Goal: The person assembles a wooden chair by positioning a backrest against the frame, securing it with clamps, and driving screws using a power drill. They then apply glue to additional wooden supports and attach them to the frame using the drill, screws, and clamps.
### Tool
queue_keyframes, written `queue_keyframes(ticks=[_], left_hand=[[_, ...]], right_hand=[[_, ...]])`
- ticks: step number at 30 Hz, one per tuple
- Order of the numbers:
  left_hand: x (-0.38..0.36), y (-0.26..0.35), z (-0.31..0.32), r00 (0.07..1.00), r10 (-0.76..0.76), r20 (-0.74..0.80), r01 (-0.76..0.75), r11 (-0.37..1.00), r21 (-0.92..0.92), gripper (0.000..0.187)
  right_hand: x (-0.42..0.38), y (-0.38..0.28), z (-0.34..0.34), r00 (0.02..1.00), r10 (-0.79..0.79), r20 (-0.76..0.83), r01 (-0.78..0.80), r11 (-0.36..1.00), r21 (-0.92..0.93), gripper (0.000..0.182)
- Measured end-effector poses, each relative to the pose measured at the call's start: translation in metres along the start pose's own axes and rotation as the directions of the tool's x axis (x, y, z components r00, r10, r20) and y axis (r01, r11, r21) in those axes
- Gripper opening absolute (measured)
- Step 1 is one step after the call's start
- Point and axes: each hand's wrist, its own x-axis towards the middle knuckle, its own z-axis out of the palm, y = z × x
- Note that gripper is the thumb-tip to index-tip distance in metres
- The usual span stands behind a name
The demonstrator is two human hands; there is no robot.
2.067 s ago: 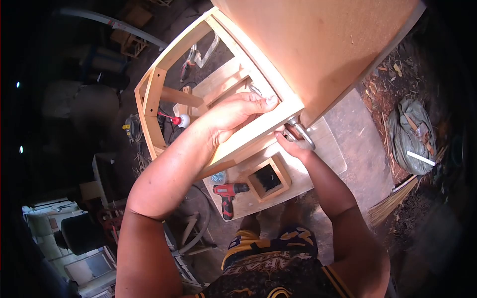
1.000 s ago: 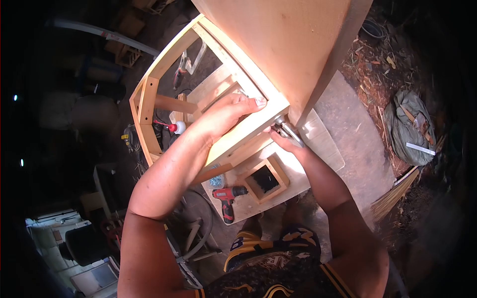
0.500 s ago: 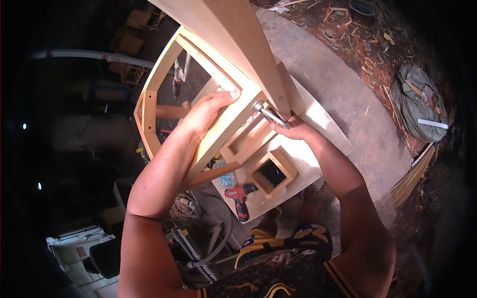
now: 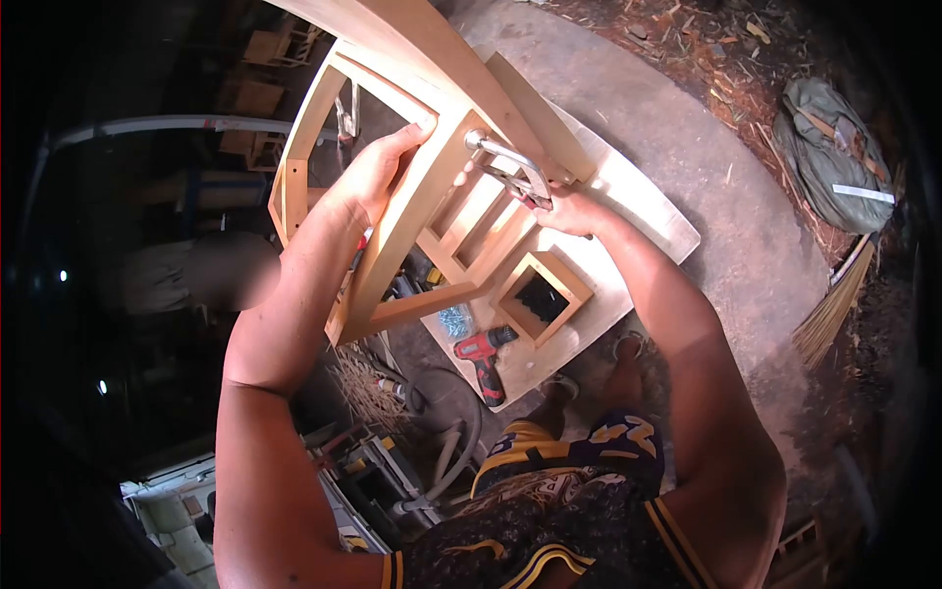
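Observation:
A pale wooden frame (image 4: 420,201) with crossbars stands tilted in front of me. My left hand (image 4: 378,172) is wrapped round its near corner, thumb on top. In my right hand (image 4: 569,208) is a metal locking clamp (image 4: 525,165), held by its handles. The clamp's round pad (image 4: 475,138) lies against the face of the frame, close to a long curved wooden piece (image 4: 461,59) that rises toward the top of the view. Fingertips show beneath the frame beside the pad. Farther left, a second clamp (image 4: 345,128) hangs at the frame's other side.
A board (image 4: 653,221) below bears a red cordless drill (image 4: 481,363), a clear tub of bluish screws (image 4: 454,321) and a small wooden box (image 4: 561,316) with dark screws inside. A stuffed sack (image 4: 829,182) and a broom (image 4: 834,304) stand on the right. Scraps litter the ground.
The clamp has turned so more of its curved jaw shows, and my right hand is slightly higher in view. Frame and left hand appear farther left as the view shifted.

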Motion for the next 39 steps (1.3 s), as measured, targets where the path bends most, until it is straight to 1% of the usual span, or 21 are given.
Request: queue_keyframes(ticks=[1,3,5,6,7,9,10,11,14,16,18,20,21,23,24,27,28,31,34,37,39], left_hand=[[0.002,-0.001,-0.002,1.0,0.003,-0.003,-0.003,1.0,0.004,0.056],[0.003,-0.001,-0.003,1.0,-0.004,0.005,0.005,1.0,-0.021,0.053],[0.005,0.0,-0.007,0.999,0.011,-0.051,-0.009,0.999,0.031,0.05],[0.01,-0.001,-0.011,0.999,0.01,-0.041,-0.008,0.998,0.057,0.051],[0.011,-0.003,-0.016,0.999,0.009,-0.031,-0.007,0.997,0.082,0.052],[0.005,-0.001,-0.007,0.997,0.028,-0.07,-0.019,0.993,0.117,0.054],[0.007,-0.001,-0.008,0.996,0.035,-0.083,-0.022,0.988,0.152,0.054],[0.005,-0.003,-0.009,0.994,0.042,-0.098,-0.023,0.983,0.182,0.054],[0.005,-0.006,-0.008,0.997,0.05,-0.067,-0.04,0.989,0.141,0.052],[-0.003,-0.004,-0.003,0.994,0.083,-0.072,-0.069,0.983,0.171,0.047],[0.002,-0.008,-0.007,0.996,0.058,-0.07,-0.049,0.992,0.117,0.044],[0.006,-0.007,-0.008,1.0,0.021,-0.006,-0.02,0.997,0.074,0.043],[0.007,-0.008,-0.009,1.0,0.023,-0.009,-0.022,0.997,0.072,0.043],[0.008,-0.009,-0.011,0.999,0.046,-0.008,-0.046,0.996,0.073,0.043],[0.008,-0.008,-0.012,0.999,0.028,0.015,-0.029,0.996,0.081,0.05],[-0.005,-0.006,0.0,0.999,0.053,-0.005,-0.052,0.995,0.09,0.05],[-0.001,-0.006,-0.006,0.999,-0.009,0.041,0.006,0.998,0.06,0.051],[0.004,-0.009,-0.007,0.999,-0.002,0.055,0.001,1.0,0.012,0.051],[0.003,-0.007,-0.008,1.0,0.012,-0.006,-0.011,0.997,0.08,0.052],[0.002,-0.007,-0.004,1.0,-0.002,-0.006,0.002,0.999,0.039,0.052],[0.0,-0.005,-0.003,1.0,0.006,-0.017,-0.005,0.999,0.051,0.053]], right_hand=[[0.0,-0.002,0.0,0.998,0.054,-0.017,-0.055,0.997,-0.046,0.043],[-0.004,-0.015,0.0,0.999,0.033,-0.038,-0.036,0.995,-0.091,0.039],[-0.01,-0.028,-0.008,0.985,0.155,0.077,-0.15,0.986,-0.07,0.047],[-0.005,-0.018,-0.002,0.998,0.055,0.025,-0.053,0.996,-0.071,0.048],[0.001,-0.008,0.0,0.998,0.049,0.031,-0.047,0.997,-0.069,0.048],[0.0,-0.012,-0.003,0.985,0.159,0.061,-0.149,0.978,-0.143,0.051],[-0.002,-0.014,-0.002,0.994,0.107,0.027,-0.102,0.985,-0.137,0.052],[0.012,0.017,0.013,0.995,-0.048,-0.083,0.038,0.992,-0.124,0.049],[0.016,0.014,0.012,0.994,0.013,-0.105,-0.028,0.99,-0.141,0.047],[0.021,0.023,0.014,0.992,-0.007,-0.129,-0.009,0.992,-0.126,0.05],[0.029,0.038,0.02,0.993,-0.019,-0.114,0.006,0.993,-0.118,0.051],[0.032,0.043,0.02,0.995,0.004,-0.104,0.0,0.999,0.04,0.054],[0.032,0.041,0.021,0.995,0.001,-0.1,0.003,0.999,0.039,0.054],[0.028,0.031,0.018,0.993,0.074,-0.093,-0.074,0.997,0.009,0.055],[0.021,0.012,0.013,0.986,0.162,-0.044,-0.161,0.987,0.022,0.057],[0.026,0.021,0.019,0.996,0.082,-0.035,-0.082,0.996,0.023,0.057],[0.026,0.024,0.019,0.996,0.084,-0.036,-0.083,0.996,0.023,0.057],[0.018,0.008,0.02,0.987,0.144,-0.075,-0.143,0.99,0.009,0.055],[0.028,0.025,0.035,0.974,-0.04,-0.222,0.045,0.999,0.02,0.047],[0.043,0.046,0.047,0.947,-0.074,-0.311,0.101,0.992,0.071,0.044],[0.045,0.042,0.048,0.931,-0.11,-0.349,0.137,0.989,0.053,0.042]])
